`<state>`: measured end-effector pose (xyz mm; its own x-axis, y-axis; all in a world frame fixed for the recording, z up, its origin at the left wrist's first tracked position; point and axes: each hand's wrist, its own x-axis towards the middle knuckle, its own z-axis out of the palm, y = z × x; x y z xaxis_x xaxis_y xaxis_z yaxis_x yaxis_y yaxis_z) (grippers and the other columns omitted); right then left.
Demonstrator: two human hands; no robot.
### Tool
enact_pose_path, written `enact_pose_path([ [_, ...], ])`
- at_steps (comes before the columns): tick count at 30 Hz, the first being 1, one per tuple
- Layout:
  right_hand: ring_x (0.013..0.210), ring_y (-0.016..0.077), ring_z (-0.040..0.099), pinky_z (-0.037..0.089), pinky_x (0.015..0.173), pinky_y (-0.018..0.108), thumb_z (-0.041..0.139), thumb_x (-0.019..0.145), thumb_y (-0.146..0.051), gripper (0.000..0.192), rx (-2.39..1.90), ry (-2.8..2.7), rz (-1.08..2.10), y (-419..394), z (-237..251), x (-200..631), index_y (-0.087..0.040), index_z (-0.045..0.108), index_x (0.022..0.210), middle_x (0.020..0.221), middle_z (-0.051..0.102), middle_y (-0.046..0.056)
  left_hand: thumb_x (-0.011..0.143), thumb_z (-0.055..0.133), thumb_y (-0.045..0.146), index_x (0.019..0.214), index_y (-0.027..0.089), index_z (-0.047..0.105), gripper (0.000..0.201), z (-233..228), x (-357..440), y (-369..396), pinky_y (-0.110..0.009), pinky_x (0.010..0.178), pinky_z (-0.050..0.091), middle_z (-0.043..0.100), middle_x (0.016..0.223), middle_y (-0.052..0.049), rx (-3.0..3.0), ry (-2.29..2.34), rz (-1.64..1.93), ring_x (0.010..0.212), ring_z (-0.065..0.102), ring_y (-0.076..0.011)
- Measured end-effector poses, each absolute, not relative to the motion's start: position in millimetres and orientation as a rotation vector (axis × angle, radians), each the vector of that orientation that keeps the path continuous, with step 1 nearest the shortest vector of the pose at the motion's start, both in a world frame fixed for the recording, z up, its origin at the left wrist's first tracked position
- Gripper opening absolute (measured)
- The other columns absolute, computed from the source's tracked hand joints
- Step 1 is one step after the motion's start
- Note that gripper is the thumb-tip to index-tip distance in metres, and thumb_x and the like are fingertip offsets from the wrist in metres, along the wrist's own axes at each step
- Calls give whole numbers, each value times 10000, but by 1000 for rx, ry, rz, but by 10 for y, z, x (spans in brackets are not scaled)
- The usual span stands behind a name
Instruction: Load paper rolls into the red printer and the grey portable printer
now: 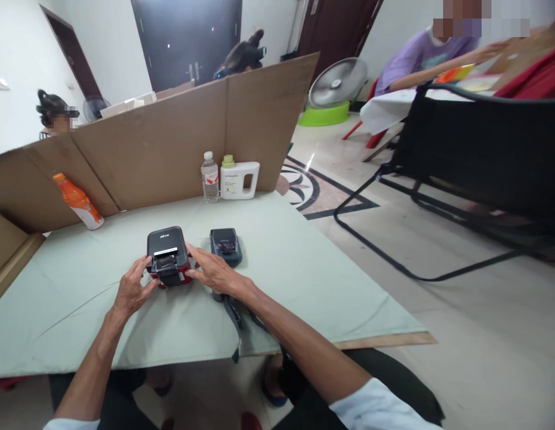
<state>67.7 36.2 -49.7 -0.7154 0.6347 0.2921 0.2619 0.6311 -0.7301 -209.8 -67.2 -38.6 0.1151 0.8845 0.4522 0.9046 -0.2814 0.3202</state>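
Observation:
A small black-and-red label printer [166, 245] with rounded corners sits on the pale green tablecloth [179, 325]. A white strip shows across its top, and a dark piece lies over its front. My left hand [132, 289] grips its left side, thumb near the front and fingers at the edge. From the opposite side, my right hand [210, 269] holds it with thumb and fingers; the finger ends are partly hidden. Just beyond my right hand lies a second, darker device [226, 245] with a glossy panel. A dark strap [233, 312] hangs under my right forearm.
Tall cardboard [170, 140] walls the table's far side. Before it stand an orange bottle [80, 203], a clear water bottle [210, 179] and a white jug [239, 182]. At right are a black folding chair [474, 149], a fan [338, 83] and a seated person [421, 57].

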Motion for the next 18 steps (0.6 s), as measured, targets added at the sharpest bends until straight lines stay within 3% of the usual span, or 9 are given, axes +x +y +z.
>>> enact_pose_path([
  [8, 1259, 352, 604, 480, 1054, 500, 627, 965, -296, 859, -722, -2339, 950, 363, -485, 663, -184, 178, 1689, 1491, 555, 220, 921, 668, 303, 1508, 218, 438, 636, -475, -2014, -680, -475, 986, 629, 601, 1467, -158, -2253, -1913, -809, 1321, 633, -319],
  [13, 1405, 360, 505, 427, 1125, 514, 619, 972, -333, 869, -692, -2338, 932, 411, -578, 646, -251, 144, 1695, 1579, 489, 175, 922, 667, 310, 1498, 212, 423, 633, -511, -1998, -656, -482, 958, 638, 606, 1456, -164, -2225, -1912, -819, 1296, 650, -327],
  [18, 1400, 350, 508, 427, 1119, 491, 614, 976, -335, 875, -693, -2339, 934, 427, -599, 628, -266, 123, 1698, 1586, 484, 165, 925, 661, 324, 1493, 230, 425, 622, -519, -2016, -643, -481, 948, 640, 612, 1445, -154, -2226, -1905, -827, 1272, 664, -322],
])
